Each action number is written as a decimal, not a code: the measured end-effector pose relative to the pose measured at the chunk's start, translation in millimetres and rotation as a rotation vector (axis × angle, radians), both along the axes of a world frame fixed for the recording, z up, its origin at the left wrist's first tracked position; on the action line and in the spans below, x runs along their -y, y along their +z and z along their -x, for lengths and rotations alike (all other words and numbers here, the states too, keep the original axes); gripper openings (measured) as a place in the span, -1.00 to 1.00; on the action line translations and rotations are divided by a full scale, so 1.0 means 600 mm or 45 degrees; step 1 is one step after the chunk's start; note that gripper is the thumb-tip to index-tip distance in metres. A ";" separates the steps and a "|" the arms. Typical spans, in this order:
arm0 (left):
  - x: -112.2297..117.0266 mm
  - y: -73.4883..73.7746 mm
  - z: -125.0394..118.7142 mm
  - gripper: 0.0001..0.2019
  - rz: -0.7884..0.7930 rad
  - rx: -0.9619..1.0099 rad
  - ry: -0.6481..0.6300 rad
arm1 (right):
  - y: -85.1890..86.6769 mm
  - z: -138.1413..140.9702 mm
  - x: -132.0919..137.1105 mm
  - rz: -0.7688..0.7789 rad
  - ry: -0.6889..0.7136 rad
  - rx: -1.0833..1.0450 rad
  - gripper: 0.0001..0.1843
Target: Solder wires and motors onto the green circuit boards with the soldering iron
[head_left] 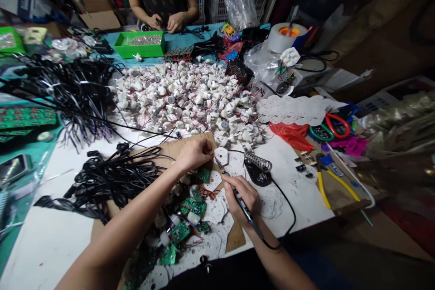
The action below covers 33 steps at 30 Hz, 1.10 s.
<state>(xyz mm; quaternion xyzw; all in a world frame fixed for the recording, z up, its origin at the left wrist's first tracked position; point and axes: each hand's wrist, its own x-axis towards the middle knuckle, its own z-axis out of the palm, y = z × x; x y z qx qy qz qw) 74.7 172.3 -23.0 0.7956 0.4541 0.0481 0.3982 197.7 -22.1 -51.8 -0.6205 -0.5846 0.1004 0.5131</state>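
Note:
My right hand grips a soldering iron like a pen. The iron's tip points at a white board with small holes. Just left of that board, my left hand has its fingers pinched together; what they hold is too small to make out. Beneath both hands lie more white boards, joined by thin red wires to green circuit boards and small white parts. Right of the iron's tip stands a coiled soldering iron stand on a black base.
A large heap of white wired parts covers the table's middle. Black cable bundles lie left. On the right are yellow-handled pliers and red-handled scissors. Across the table, a person's hands work beside a green tray.

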 end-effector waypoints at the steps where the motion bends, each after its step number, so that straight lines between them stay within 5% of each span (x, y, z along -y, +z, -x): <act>1: 0.000 0.000 0.000 -0.88 0.001 -0.004 0.004 | 0.001 0.000 0.000 -0.001 -0.002 -0.002 -0.72; 14: -0.002 0.004 0.002 -0.88 0.013 0.018 -0.039 | 0.000 -0.007 0.004 -0.090 -0.072 -0.048 -0.69; 20: 0.023 0.016 0.025 -0.87 0.215 -0.042 -0.303 | 0.009 -0.014 0.012 -0.099 -0.150 -0.016 -0.66; 27: 0.045 0.005 0.046 -0.88 0.251 0.093 -0.472 | 0.039 -0.060 0.033 -0.087 -0.158 0.327 -0.58; 33: 0.048 0.006 0.048 -0.88 0.113 0.116 -0.628 | 0.002 -0.093 0.027 0.044 0.058 0.774 -0.61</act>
